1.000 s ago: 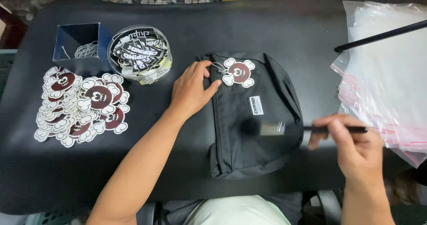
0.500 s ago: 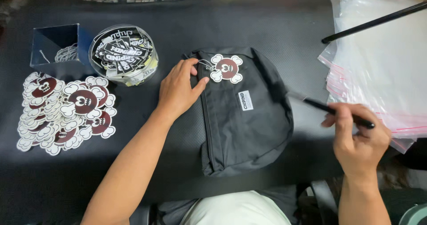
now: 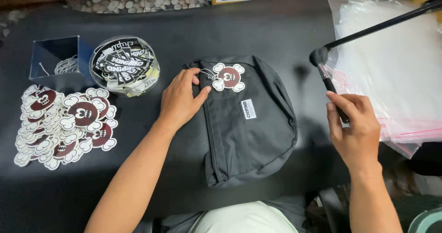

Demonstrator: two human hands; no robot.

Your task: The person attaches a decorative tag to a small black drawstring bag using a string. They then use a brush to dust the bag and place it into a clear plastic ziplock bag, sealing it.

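A black bag (image 3: 251,122) lies flat in the middle of the dark table, with a small white label on its front. A white and maroon bone-shaped tag (image 3: 229,77) hangs on a small chain at the bag's top. My left hand (image 3: 180,99) rests flat on the bag's top left corner, its fingers beside the tag. My right hand (image 3: 353,127) is off the bag to the right and grips the handle of a black brush (image 3: 324,72), whose bristle head points up and away toward the plastic bags.
A stack of clear zip bags (image 3: 391,67) lies at the right. A pile of the same bone-shaped tags (image 3: 64,122) sits at the left, behind it a round clear tub of black stickers (image 3: 123,65) and a blue box with chains (image 3: 57,60). A black rod (image 3: 382,25) crosses the top right.
My right hand has carried the brush off the bag to the right and turned its head upward. My left hand has stayed on the bag's corner.
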